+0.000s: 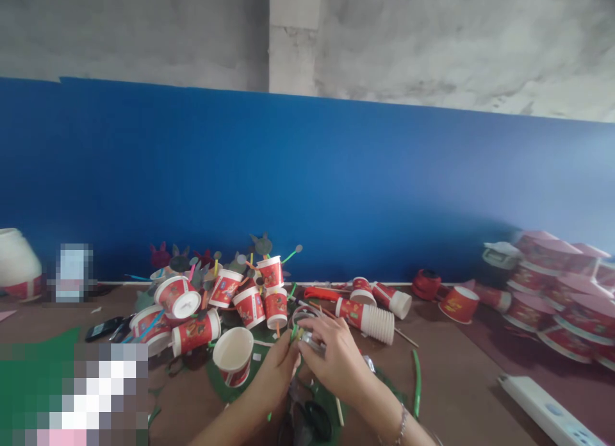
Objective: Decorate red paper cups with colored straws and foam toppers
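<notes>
At the table's near middle, my left hand (278, 366) pinches a small green strip (294, 332), mostly hidden by the fingers. My right hand (334, 356) meets it from the right, fingers curled round what looks like a roll of clear tape (307, 313). The fingertips of both hands are almost touching. Just left of them stands an open red-and-white paper cup (233, 356). Beyond the right hand, a stack of nested paper cups (365, 319) lies on its side. Dark-handled scissors (314, 420) appear to lie below the hands.
Several decorated paper cups (196, 331) with coloured sticks are heaped at the left. Pink-topped red tubs (571, 305) pile up at the right. A white power strip (548, 407) and a green tube (416, 382) lie nearer. A blue panel (307, 189) backs the table.
</notes>
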`<state>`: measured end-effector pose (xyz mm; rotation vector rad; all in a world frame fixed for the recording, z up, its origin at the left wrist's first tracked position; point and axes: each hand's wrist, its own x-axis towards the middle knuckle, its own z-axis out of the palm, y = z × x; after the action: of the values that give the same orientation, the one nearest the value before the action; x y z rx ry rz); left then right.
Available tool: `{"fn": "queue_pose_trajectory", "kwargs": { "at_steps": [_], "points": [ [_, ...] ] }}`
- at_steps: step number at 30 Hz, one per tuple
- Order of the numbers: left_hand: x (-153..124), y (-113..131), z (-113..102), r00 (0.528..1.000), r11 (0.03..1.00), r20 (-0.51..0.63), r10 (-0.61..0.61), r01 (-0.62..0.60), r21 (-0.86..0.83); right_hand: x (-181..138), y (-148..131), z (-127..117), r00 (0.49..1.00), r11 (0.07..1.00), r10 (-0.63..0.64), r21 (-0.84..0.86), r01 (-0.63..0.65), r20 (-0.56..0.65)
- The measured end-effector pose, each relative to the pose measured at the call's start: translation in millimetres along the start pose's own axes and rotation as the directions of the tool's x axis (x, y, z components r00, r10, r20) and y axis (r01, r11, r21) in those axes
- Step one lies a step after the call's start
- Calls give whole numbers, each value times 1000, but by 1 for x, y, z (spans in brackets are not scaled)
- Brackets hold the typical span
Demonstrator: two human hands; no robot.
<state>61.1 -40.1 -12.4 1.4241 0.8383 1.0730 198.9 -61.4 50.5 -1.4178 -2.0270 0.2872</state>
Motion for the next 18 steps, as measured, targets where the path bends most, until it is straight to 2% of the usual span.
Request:
{"fn": "queue_pose_trajectory", "kwargs": {
  "at_steps": [3, 9, 14, 18],
  "points": [
    [-2, -4, 0, 999, 998, 1, 51, -51, 37, -1, -3, 1, 1000, 1000, -9, -17, 9, -5],
    [-5, -4, -1, 998, 974, 7, 59, -59, 218, -3, -5, 7, 999, 1000, 17, 4, -17, -32],
    [-3, 5, -1, 995, 990, 36, 95, -98, 105, -4, -5, 7, 998, 999, 4, 33, -2, -69],
    [-2, 5, 1, 999, 1000, 27, 29, -29, 9, -3, -3, 4, 997, 998, -33, 43, 36, -76]
  ]
}}
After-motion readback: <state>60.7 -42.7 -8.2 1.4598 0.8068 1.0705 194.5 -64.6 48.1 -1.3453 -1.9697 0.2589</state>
